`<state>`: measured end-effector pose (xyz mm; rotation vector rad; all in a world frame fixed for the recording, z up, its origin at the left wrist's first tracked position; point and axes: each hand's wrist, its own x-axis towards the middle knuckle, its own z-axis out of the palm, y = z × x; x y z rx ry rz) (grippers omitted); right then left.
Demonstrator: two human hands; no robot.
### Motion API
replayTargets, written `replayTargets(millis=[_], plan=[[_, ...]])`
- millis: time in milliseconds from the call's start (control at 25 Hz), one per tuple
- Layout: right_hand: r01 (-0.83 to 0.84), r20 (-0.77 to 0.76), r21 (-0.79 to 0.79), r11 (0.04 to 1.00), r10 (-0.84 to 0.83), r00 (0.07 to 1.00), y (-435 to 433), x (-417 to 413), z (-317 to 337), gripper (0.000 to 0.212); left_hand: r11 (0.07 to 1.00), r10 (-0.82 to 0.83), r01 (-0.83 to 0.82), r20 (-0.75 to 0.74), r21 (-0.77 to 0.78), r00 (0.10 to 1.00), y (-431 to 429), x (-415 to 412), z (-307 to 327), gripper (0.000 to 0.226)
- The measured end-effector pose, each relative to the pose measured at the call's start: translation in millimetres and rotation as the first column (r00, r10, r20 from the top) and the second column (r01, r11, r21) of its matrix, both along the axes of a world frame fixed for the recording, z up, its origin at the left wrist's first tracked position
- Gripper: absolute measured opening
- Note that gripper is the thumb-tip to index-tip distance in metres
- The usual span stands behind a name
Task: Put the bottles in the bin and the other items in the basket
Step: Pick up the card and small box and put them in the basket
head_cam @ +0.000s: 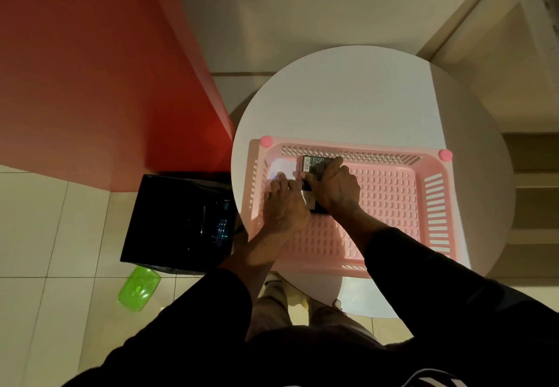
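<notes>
A pink slotted basket (pixel 393 199) sits on a round white table (pixel 348 99). Inside its left part lie a white paper with blue writing (pixel 281 168) and a black box with a barcode (pixel 314 164). My left hand (pixel 284 205) rests on the white paper with its fingers stretched forward. My right hand (pixel 335 188) covers the black box, fingers curled over its edges. A black bin (pixel 178 220) lined with a dark bag stands on the floor left of the table; something with bright markings shows inside it.
A green plastic object (pixel 139 288) lies on the tiled floor in front of the bin. A red wall (pixel 106 84) rises behind the bin. The table's far half is bare white surface. My legs and shoes show under the table's near edge.
</notes>
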<state>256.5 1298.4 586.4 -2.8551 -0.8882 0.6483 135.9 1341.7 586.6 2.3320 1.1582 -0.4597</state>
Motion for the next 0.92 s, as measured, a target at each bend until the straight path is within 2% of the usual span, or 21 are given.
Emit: replayTargets(millis=[160, 480, 760, 920], plan=[[0.004, 0.029, 0.036, 0.999, -0.005, 1.0, -7, -5, 3, 0.087, 0.999, -0.043, 0.043, 0.019, 0.006, 0.999, 1, -6, 0, 0.07], [-0.033, 0.17, 0.029, 0.999, 0.027, 0.985, -38, -25, 29, 0.07, 0.993, -0.117, 0.117, 0.067, 0.005, 0.991, -7, -16, 6, 0.081], [-0.296, 0.237, 0.15, 0.943, 0.256, 0.937, -69, -52, 42, 0.056, 0.977, -0.179, 0.159, 0.136, 0.143, 0.974, -15, -49, 22, 0.075], [-0.458, 0.274, 0.257, 0.851, 0.39, 0.879, -79, -67, 52, 0.053, 0.967, -0.186, 0.132, 0.251, 0.22, 0.95, -22, -83, 35, 0.076]])
